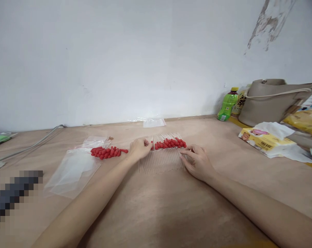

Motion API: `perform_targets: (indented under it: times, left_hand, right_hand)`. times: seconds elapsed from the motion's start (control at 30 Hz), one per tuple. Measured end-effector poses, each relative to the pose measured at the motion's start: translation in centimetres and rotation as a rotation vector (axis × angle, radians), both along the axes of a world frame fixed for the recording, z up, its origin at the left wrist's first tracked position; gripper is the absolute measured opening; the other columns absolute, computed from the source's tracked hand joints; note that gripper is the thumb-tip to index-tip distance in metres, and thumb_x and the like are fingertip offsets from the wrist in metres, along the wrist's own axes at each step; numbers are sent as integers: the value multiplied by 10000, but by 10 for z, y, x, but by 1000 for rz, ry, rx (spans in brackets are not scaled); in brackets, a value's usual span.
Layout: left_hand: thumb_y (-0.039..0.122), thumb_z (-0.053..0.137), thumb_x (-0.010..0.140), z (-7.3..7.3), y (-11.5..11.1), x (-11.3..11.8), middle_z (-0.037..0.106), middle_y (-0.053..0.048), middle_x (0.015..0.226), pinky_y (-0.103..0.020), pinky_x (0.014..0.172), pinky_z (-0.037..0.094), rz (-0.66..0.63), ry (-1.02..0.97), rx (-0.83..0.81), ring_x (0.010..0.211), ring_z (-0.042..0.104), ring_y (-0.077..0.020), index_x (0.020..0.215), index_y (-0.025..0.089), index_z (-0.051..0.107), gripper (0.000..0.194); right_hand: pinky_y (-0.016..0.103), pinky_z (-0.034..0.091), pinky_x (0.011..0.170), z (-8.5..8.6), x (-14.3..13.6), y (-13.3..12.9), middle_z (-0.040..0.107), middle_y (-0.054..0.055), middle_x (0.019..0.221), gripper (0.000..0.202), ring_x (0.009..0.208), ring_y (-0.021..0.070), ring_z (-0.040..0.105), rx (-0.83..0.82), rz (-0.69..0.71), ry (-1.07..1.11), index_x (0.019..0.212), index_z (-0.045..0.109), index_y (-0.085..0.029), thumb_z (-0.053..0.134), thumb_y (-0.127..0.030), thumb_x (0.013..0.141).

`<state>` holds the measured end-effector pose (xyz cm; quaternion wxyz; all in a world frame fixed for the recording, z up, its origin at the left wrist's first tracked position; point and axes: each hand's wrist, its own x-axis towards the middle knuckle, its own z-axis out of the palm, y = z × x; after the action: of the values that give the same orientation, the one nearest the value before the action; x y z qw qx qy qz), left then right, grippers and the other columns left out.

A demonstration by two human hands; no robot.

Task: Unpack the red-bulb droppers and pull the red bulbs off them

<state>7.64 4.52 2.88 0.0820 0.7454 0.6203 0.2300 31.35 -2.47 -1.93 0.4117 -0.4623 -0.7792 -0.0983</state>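
Observation:
Near the middle of the table, a row of red-bulbed clear droppers [168, 143] lies side by side, with clear tubes [162, 161] stretching toward me. My left hand [140, 148] is at the row's left end, its fingers closed on a red-tipped dropper. At the right end my right hand [197, 162] has its thumb and fingers apart, close to the tubes and bulbs. Left of my left hand lies a pile of loose red bulbs [106, 152], beside and partly over clear zip bags [75, 168].
A small clear bag [154, 123] lies by the wall. At the right are a green bottle [227, 105], a beige bag [267, 101] and a yellow tissue pack [267, 140]. A grey cable [29, 146] and a blurred dark object [13, 194] are at the left.

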Motion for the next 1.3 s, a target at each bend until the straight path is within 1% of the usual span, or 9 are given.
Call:
perform_targets:
  times: [0.17, 0.3, 0.4, 0.53, 0.73, 0.9, 1.07, 1.2, 1.3]
  left_hand:
    - [348, 434, 798, -5, -43, -26, 610, -26, 783, -260, 671, 405, -23, -84, 112, 744, 555, -158, 759, 165, 555, 223]
    - [297, 495, 791, -13, -86, -58, 563, -21, 726, -306, 709, 378, -260, 38, 402, 722, 504, -169, 740, 169, 547, 147]
    - [248, 505, 798, -20, -104, -71, 559, -15, 715, -301, 669, 353, -364, 143, 472, 673, 478, -155, 757, 177, 556, 96]
    - [219, 506, 807, -26, -108, -72, 572, -17, 746, -293, 649, 338, -432, 183, 520, 681, 476, -147, 787, 186, 568, 72]
    - [215, 536, 790, -27, -107, -66, 580, -25, 748, -303, 640, 360, -455, 143, 584, 689, 498, -151, 839, 184, 567, 66]
    - [289, 563, 787, -29, -107, -48, 550, -107, 1100, -376, 839, 409, -532, 83, 506, 1011, 502, -225, 1124, 177, 497, 361]
    - [187, 509, 826, -32, -103, -34, 641, -45, 912, -346, 825, 439, -638, 44, 550, 919, 566, -180, 959, 191, 579, 150]
    - [165, 517, 820, -32, -104, -34, 661, -45, 879, -343, 826, 455, -674, 21, 623, 878, 590, -165, 956, 170, 575, 148]
    - [152, 513, 818, -32, -105, -36, 664, -50, 906, -356, 883, 445, -695, 42, 614, 912, 592, -163, 978, 164, 568, 170]
  right_hand:
    - [354, 374, 738, 3, 1, 2, 568, 62, 859, 197, 809, 181, 534, 51, 22, 18, 962, 610, -203, 511, -223, 793]
    - [361, 419, 774, 16, -10, -7, 565, 107, 979, 367, 906, 205, 527, 123, 127, -14, 1124, 526, -163, 533, -307, 787]
    - [409, 381, 880, 25, -29, -17, 533, 128, 1151, 488, 1054, 238, 483, 149, 246, -174, 1215, 456, -157, 528, -380, 787]
    - [453, 300, 968, 23, -54, -24, 550, 103, 1176, 426, 1129, 243, 443, 175, 341, -313, 1176, 494, -146, 503, -362, 809]
    - [407, 299, 979, 5, -67, -18, 668, 7, 887, 158, 1001, 165, 533, 179, 387, -216, 950, 606, -206, 513, -220, 822]
    - [393, 320, 955, 4, -67, -20, 677, 3, 844, 129, 938, 156, 563, 180, 391, -139, 898, 622, -212, 526, -197, 811]
    - [378, 350, 932, 5, -67, -23, 680, 6, 884, 137, 935, 152, 569, 167, 412, -150, 911, 624, -213, 524, -224, 818]
    - [372, 410, 905, 4, -70, -23, 669, 41, 971, 222, 953, 166, 577, 154, 416, -176, 1013, 602, -193, 516, -289, 833]
    - [324, 457, 896, 3, -72, -23, 668, 45, 977, 204, 938, 145, 596, 170, 488, -181, 1008, 601, -167, 496, -234, 846]
